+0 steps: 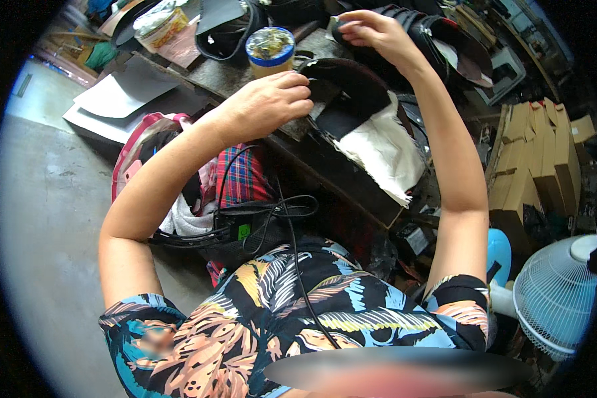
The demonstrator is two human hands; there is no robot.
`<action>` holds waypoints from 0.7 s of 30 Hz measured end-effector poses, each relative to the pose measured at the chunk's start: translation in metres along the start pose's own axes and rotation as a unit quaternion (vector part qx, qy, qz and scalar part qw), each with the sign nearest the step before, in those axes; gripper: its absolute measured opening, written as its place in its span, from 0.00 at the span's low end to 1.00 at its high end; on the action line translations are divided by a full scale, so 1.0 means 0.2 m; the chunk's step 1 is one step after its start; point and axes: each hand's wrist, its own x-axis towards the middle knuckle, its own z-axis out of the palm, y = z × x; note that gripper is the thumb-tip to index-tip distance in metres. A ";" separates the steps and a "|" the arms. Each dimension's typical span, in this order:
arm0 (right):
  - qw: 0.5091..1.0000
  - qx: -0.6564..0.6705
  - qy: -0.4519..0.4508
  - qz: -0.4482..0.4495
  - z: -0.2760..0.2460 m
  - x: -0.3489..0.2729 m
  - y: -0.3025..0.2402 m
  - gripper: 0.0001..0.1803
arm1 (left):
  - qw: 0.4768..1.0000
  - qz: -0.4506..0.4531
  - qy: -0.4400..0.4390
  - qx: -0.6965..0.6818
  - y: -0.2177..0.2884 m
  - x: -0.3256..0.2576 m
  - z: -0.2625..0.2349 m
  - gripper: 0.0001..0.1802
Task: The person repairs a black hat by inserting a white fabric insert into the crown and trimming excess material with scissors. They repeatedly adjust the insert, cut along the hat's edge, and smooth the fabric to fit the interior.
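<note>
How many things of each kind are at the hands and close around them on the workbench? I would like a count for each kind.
Hands: 2, left hand and right hand
Black shoe upper with white lining: 1
Small dark piece in right fingers: 1
Open yellow tin: 1
Total: 5

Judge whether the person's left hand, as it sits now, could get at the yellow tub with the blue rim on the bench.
Probably yes. The left hand grips the black shoe upper just below the yellow tub, and nothing stands between them, though it would have to let go first.
</note>
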 end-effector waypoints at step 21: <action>0.786 -0.595 -0.090 -0.146 0.29 0.41 0.17 0.28 | 0.963 -0.104 0.143 0.206 -0.18 -0.02 0.09 0.27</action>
